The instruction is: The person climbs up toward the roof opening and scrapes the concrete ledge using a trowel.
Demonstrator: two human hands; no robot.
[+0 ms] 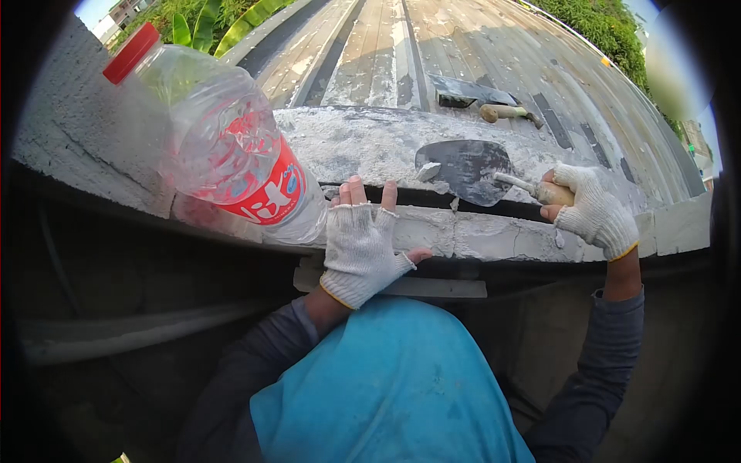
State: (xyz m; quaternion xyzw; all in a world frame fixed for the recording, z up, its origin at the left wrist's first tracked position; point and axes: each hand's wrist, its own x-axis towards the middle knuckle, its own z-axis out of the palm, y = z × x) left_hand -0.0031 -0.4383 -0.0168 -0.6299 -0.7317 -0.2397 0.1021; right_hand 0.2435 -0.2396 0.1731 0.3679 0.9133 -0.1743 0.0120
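Note:
My right hand [594, 210], in a white fingerless glove, is wrapped round the wooden handle of a trowel [466, 168]. The trowel's dark, rounded blade lies over the pale mortar [363, 147] on top of the wall, and a lump of mortar sits at its left edge. My left hand [358, 245], gloved the same way, rests flat with fingers spread on the edge of the block wall [505, 236]. Just left of it stands a large clear plastic bottle [220, 147] with a red cap and red label, leaning left in view.
Beyond the mortar, a second tool with a flat metal plate [472, 90] and a wooden handle [502, 113] lies on the corrugated roof [370, 54]. A rough concrete wall [77, 131] rises at left. Below the ledge it is dark, with a pale pipe [139, 330].

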